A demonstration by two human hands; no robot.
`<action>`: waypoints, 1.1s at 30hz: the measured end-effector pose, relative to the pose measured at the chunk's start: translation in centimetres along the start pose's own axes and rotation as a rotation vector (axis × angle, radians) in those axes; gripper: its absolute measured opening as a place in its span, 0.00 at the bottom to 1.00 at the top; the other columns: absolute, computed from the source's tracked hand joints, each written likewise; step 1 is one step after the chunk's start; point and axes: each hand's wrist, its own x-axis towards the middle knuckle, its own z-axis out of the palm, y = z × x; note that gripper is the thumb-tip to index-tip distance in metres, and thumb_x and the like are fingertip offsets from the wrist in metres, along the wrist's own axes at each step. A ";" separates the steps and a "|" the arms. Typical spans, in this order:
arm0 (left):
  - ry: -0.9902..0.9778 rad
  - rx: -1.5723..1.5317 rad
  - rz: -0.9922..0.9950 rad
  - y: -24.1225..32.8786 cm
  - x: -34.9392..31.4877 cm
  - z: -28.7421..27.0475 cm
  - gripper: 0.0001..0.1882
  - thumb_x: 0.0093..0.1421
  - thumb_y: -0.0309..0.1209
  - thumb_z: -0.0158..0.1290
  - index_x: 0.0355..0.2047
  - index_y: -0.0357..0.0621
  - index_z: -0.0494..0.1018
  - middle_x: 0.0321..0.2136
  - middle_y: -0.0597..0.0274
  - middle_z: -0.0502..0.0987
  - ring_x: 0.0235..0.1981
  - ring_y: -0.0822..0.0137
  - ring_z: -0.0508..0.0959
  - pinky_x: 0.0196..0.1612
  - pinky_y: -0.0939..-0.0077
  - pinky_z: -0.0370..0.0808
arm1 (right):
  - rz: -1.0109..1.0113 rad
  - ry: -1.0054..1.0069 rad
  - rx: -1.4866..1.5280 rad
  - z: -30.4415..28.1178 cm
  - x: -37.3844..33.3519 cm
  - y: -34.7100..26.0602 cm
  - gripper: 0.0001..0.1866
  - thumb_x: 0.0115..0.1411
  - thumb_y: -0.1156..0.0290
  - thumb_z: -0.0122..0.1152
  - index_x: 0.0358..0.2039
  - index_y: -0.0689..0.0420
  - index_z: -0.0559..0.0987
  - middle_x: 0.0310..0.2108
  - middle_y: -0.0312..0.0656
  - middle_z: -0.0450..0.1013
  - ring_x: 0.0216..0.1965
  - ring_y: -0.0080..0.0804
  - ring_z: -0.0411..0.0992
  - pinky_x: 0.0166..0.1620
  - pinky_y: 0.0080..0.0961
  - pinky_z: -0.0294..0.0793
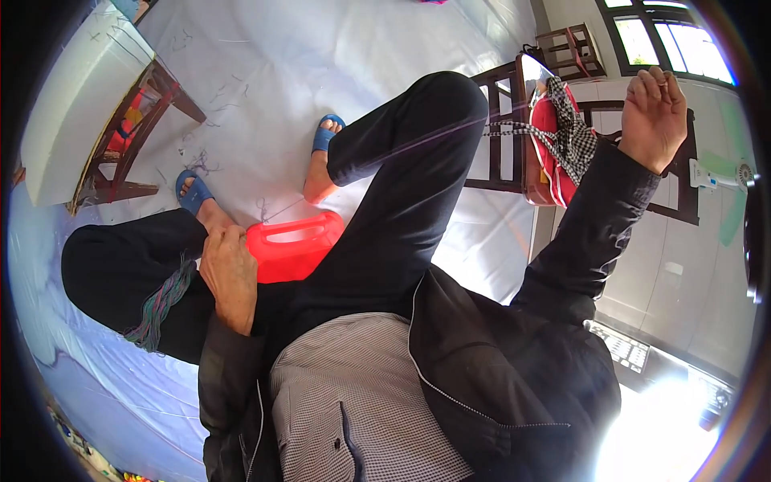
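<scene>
My left hand point(230, 277) rests low over my lap with its fingers curled together, against the side of a red plastic container with a handle slot point(297, 245). What its fingertips hold is hidden. Raised far out to the right, my right hand point(654, 120) has its fingertips pinched together. A thin purple thread point(434, 138) stretches over my right knee and runs toward that hand; its other end fades out near the red container. On my left thigh lies a loose bundle of grey, green and purple threads point(165, 305).
A wooden stool point(132, 132) bearing a white foam block point(80, 104) stands at the left. At the right, a red bag point(550, 136) with a checkered strap sits on a wooden chair point(502, 120). Behind it is a green fan point(731, 177). Thread scraps lie on the pale floor sheet point(257, 72).
</scene>
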 end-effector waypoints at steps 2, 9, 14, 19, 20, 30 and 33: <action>0.000 -0.006 0.037 -0.3 0.1 0.6 0.06 0.56 0.21 0.57 0.34 0.40 0.79 0.34 0.51 0.76 0.38 0.45 0.79 0.40 0.54 0.76 | -0.012 -0.013 -0.006 0.9 0.2 -0.2 0.04 0.68 0.76 0.56 0.39 0.64 0.75 0.36 0.43 0.73 0.29 0.25 0.62 0.28 0.20 0.57; 0.205 0.085 0.047 -0.2 0.3 1.0 0.11 0.58 0.21 0.58 0.41 0.37 0.80 0.43 0.48 0.80 0.45 0.46 0.81 0.47 0.56 0.77 | -0.042 0.024 -0.039 9.4 -4.1 9.3 0.08 0.70 0.74 0.56 0.42 0.67 0.77 0.36 0.40 0.72 0.28 0.22 0.62 0.28 0.18 0.59; 0.200 -0.483 0.102 5.6 2.3 -6.3 0.18 0.61 0.14 0.56 0.52 0.35 0.80 0.49 0.46 0.82 0.39 0.66 0.86 0.38 0.79 0.79 | 0.216 -0.187 -0.056 17.5 -11.7 18.3 0.10 0.68 0.71 0.59 0.44 0.66 0.77 0.37 0.40 0.69 0.27 0.21 0.60 0.29 0.17 0.59; 0.156 -1.045 0.080 11.2 4.8 -13.0 0.20 0.65 0.11 0.52 0.57 0.30 0.76 0.49 0.54 0.83 0.30 0.71 0.85 0.29 0.82 0.78 | 0.296 -0.114 -0.097 22.3 -15.0 22.0 0.07 0.66 0.75 0.60 0.41 0.66 0.79 0.34 0.37 0.69 0.24 0.18 0.59 0.27 0.17 0.56; 0.120 -1.166 0.039 11.3 5.2 -13.3 0.20 0.65 0.12 0.52 0.57 0.30 0.75 0.48 0.53 0.83 0.30 0.71 0.85 0.29 0.82 0.78 | 0.278 -0.105 -0.110 22.8 -15.1 22.3 0.07 0.66 0.76 0.60 0.41 0.66 0.80 0.33 0.37 0.69 0.24 0.17 0.59 0.27 0.17 0.55; 0.009 -1.465 -0.013 10.3 6.2 -11.7 0.19 0.67 0.15 0.54 0.58 0.29 0.74 0.44 0.51 0.83 0.31 0.68 0.86 0.26 0.80 0.80 | 0.402 -0.037 -0.006 22.3 -16.8 24.5 0.05 0.66 0.82 0.61 0.39 0.66 0.83 0.32 0.35 0.75 0.25 0.14 0.63 0.27 0.15 0.60; 0.003 -1.483 -0.044 10.0 6.3 -11.4 0.18 0.67 0.15 0.55 0.58 0.30 0.75 0.42 0.52 0.84 0.32 0.69 0.85 0.27 0.79 0.81 | 0.487 0.006 0.052 22.8 -17.0 24.3 0.05 0.66 0.81 0.61 0.40 0.66 0.83 0.29 0.34 0.74 0.25 0.13 0.63 0.27 0.14 0.60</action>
